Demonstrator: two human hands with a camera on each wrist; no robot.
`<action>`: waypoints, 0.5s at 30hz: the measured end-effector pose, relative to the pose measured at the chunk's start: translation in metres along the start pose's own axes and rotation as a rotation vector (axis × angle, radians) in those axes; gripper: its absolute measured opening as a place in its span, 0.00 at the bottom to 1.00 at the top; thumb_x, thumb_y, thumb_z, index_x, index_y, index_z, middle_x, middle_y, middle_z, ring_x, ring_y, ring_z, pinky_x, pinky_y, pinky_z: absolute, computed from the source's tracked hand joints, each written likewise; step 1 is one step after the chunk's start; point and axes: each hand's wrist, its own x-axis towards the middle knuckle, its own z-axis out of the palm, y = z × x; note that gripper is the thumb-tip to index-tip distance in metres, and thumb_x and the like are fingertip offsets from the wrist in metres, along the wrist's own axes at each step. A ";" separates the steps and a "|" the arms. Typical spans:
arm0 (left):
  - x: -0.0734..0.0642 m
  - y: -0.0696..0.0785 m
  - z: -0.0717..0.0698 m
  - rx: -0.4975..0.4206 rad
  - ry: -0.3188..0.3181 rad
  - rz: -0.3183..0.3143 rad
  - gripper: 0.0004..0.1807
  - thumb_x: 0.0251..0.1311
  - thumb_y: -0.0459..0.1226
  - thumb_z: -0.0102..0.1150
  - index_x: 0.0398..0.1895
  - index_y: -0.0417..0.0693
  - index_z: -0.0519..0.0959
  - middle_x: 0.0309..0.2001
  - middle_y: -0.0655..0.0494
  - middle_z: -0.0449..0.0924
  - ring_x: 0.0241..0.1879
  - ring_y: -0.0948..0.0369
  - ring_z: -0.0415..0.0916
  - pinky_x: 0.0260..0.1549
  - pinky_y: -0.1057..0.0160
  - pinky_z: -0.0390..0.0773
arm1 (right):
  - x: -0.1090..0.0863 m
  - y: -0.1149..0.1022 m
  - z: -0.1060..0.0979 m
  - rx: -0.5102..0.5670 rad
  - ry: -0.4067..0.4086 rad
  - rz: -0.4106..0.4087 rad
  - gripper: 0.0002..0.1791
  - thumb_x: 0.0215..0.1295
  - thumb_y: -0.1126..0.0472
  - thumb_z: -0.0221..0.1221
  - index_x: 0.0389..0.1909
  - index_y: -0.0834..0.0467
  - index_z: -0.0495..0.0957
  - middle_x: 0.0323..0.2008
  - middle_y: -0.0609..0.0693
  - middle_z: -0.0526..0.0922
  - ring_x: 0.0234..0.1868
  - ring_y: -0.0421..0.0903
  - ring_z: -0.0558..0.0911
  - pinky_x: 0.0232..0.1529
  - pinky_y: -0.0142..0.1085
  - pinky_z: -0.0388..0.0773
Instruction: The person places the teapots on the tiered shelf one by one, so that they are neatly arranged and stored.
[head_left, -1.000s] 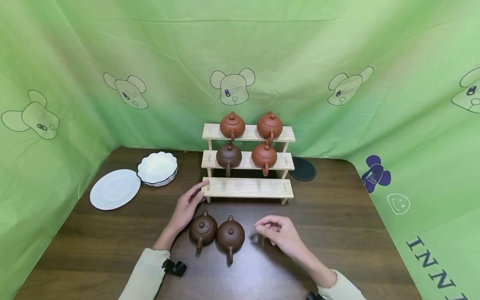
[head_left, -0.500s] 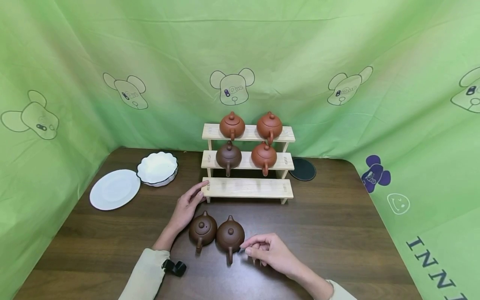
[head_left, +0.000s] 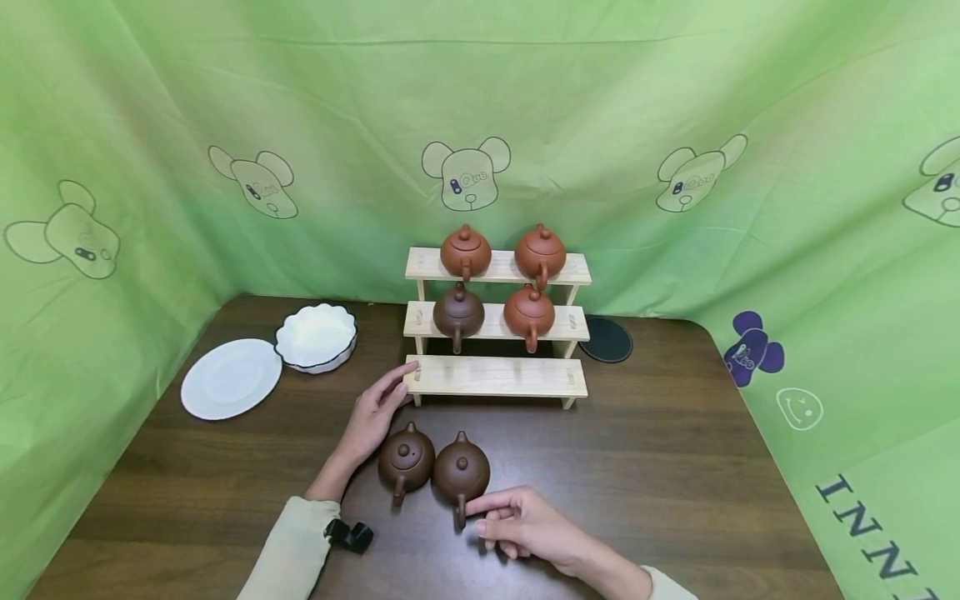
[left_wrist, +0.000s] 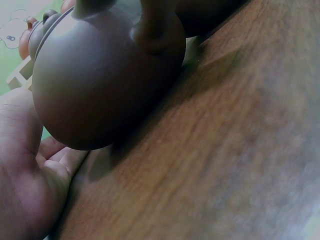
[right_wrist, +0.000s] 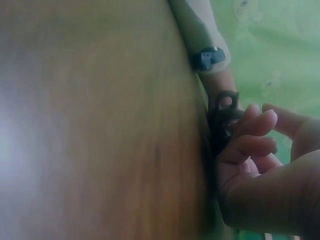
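Two dark brown teapots stand side by side on the table, a left teapot (head_left: 406, 462) and a right teapot (head_left: 461, 471), handles toward me. My right hand (head_left: 525, 529) is at the right teapot's handle (head_left: 461, 514); its index fingertip meets the handle and the thumb stands apart below. In the right wrist view the fingers (right_wrist: 255, 147) are loosely bent, with a gap to the thumb. My left hand (head_left: 372, 417) rests with nearly straight fingers against the left end of the lowest shelf (head_left: 495, 377). A teapot (left_wrist: 105, 75) hides part of that hand in the left wrist view.
The three-step wooden stand bears reddish teapots (head_left: 465, 252) on top, and a dark teapot (head_left: 458, 313) and a reddish teapot (head_left: 528, 313) on the middle step. At left lie a white plate (head_left: 231, 379) and a scalloped dish (head_left: 316, 335). A black round mat (head_left: 606, 339) lies behind right.
My right hand has moved left and toward me, from beside the right teapot to its handle. The left hand and the teapots have stayed in place.
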 end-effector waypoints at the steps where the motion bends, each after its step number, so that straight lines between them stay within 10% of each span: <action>1: 0.001 -0.005 0.000 -0.004 -0.001 0.019 0.22 0.88 0.40 0.53 0.78 0.46 0.78 0.75 0.37 0.77 0.64 0.64 0.82 0.61 0.66 0.86 | 0.000 0.000 0.001 0.013 -0.007 0.006 0.21 0.77 0.65 0.66 0.66 0.71 0.83 0.29 0.44 0.84 0.20 0.31 0.71 0.19 0.21 0.63; 8: 0.005 -0.031 -0.005 -0.015 -0.012 0.027 0.22 0.88 0.43 0.55 0.78 0.55 0.79 0.75 0.46 0.78 0.63 0.61 0.84 0.60 0.66 0.87 | 0.004 0.002 0.006 0.083 -0.067 0.008 0.23 0.79 0.65 0.64 0.69 0.73 0.80 0.30 0.43 0.86 0.21 0.31 0.71 0.19 0.21 0.63; 15: 0.001 -0.012 -0.001 -0.004 0.005 0.048 0.22 0.88 0.44 0.55 0.77 0.52 0.80 0.74 0.40 0.78 0.62 0.63 0.84 0.58 0.68 0.86 | 0.007 0.003 0.010 0.048 -0.035 0.003 0.20 0.79 0.63 0.65 0.63 0.72 0.84 0.29 0.43 0.84 0.20 0.31 0.70 0.19 0.21 0.62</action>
